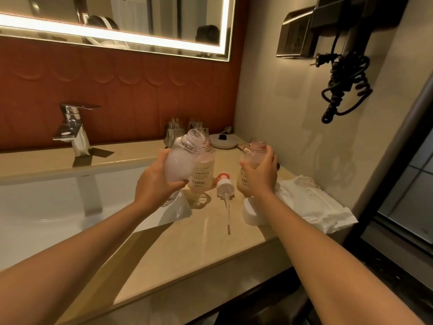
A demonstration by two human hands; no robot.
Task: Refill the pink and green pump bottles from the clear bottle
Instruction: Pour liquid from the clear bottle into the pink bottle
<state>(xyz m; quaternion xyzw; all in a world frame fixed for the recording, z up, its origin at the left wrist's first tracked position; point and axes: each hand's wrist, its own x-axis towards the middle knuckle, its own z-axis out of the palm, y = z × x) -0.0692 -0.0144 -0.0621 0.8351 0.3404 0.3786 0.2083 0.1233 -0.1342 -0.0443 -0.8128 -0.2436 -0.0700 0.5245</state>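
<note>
Head view: At a bathroom counter (187, 242), a person's left hand (157, 181) grips a clear bottle (178, 165) clouded with white foam. The bottle is uncapped and tilted, its long axis running from lower left up to the right. Its open mouth sits just beside the neck of a pump bottle (203, 170) that stands uncapped on the counter right behind it.

The right hand (261, 174) wraps its fingers around a second open pump bottle (254, 148), upright and well apart to the right. Whether this bottle rests on the counter cannot be told, and the warm light makes it hard to say which of the two is pink and which green.

A pump head (224, 184) lies on the counter between the two bottles, its tube pointing toward the viewer. The standing bottle looks the nearer target: it would need only a further tip of the clear bottle to the right.
</note>
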